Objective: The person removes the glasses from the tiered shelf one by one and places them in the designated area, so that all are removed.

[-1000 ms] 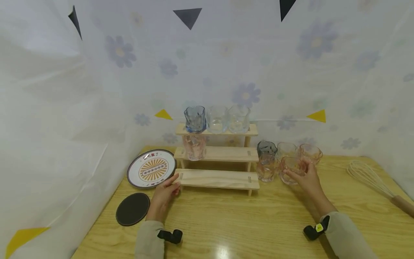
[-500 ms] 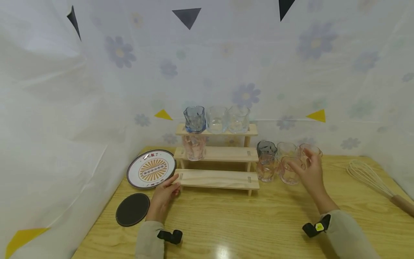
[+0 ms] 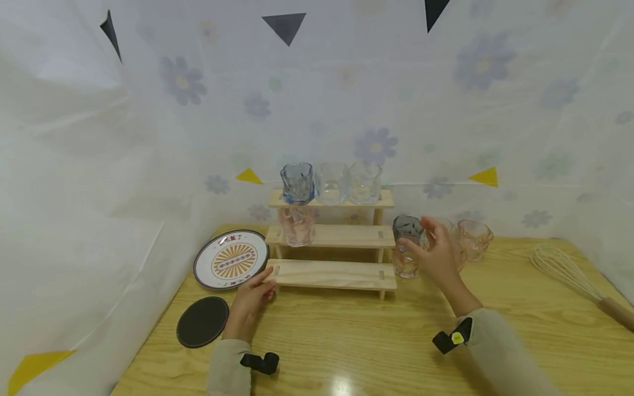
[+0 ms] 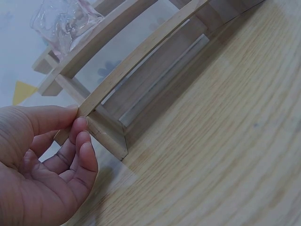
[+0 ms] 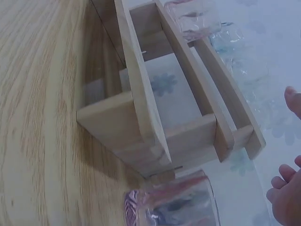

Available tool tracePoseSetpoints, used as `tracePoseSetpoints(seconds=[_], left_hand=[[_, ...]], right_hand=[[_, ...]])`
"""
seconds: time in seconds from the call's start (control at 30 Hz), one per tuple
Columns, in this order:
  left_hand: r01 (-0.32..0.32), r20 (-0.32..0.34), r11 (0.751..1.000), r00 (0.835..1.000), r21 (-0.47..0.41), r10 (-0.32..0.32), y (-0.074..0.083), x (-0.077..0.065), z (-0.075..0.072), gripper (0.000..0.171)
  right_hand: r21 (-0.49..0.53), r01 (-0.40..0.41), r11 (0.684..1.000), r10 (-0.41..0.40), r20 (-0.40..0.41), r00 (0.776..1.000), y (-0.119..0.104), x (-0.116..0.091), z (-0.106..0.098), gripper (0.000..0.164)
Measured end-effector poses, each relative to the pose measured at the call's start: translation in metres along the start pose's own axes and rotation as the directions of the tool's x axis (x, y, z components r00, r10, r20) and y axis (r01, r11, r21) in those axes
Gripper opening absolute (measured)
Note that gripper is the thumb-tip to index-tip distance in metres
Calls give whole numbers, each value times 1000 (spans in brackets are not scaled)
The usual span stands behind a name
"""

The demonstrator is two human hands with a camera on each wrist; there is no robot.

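Observation:
At the left end of a three-tier wooden rack (image 3: 332,273), my left hand (image 3: 250,302) pinches the lowest board. The left wrist view has the thumb and fingers of this hand (image 4: 42,165) at the board's end. My right hand (image 3: 438,256), fingers spread and holding nothing, hovers by the front pink glass (image 3: 406,263) right of the rack. A dark grey glass (image 3: 407,224) stands behind that one. Another pink glass (image 3: 474,237) stands farther right; my right hand partly hides more glasses. A pink glass (image 3: 297,225) sits on the middle tier's left end.
The top tier carries a blue glass (image 3: 298,182) and two clear glasses, one at its right end (image 3: 365,184). Left of the rack lie a patterned plate (image 3: 233,259) and a black round mat (image 3: 203,322). A whisk (image 3: 569,272) lies on the right.
My right hand has let go of the front-right pink glass and moved left, toward the pink glass nearest the rack. My left hand stays on the rack.

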State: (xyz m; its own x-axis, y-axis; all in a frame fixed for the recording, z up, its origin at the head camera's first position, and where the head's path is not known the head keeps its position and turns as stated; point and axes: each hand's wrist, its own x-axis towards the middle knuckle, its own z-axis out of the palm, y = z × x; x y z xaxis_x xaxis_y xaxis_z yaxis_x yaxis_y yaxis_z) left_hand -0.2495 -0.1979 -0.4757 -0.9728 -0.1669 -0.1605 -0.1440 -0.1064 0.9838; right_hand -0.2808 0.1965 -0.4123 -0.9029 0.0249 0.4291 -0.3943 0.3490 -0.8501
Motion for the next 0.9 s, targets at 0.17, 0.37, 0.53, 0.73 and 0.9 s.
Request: tracePoseSetpoints(seconds=[0.17, 0.37, 0.53, 0.73, 0.9], left_hand=[[3, -3, 1000, 1000, 1, -3, 0, 1, -1, 44], [11, 1, 1000, 1000, 9, -11, 1, 0, -1, 45], [11, 3, 1000, 1000, 12, -11, 2, -1, -2, 45], [14, 3, 1000, 1000, 18, -14, 5, -4, -3, 45], [20, 3, 999, 1000, 29, -20, 5, -5, 0, 45]], right_hand=[[19, 52, 998, -54, 81, 995, -14, 4, 26, 74], [64, 73, 995, -83, 185, 979, -31, 13, 63, 79], [66, 97, 993, -110, 241, 964, -40, 17, 93, 81], [64, 104, 993, -118, 299, 947, -47, 20, 123, 88], [73, 81, 994, -101, 324, 941, -54, 25, 140, 87]])
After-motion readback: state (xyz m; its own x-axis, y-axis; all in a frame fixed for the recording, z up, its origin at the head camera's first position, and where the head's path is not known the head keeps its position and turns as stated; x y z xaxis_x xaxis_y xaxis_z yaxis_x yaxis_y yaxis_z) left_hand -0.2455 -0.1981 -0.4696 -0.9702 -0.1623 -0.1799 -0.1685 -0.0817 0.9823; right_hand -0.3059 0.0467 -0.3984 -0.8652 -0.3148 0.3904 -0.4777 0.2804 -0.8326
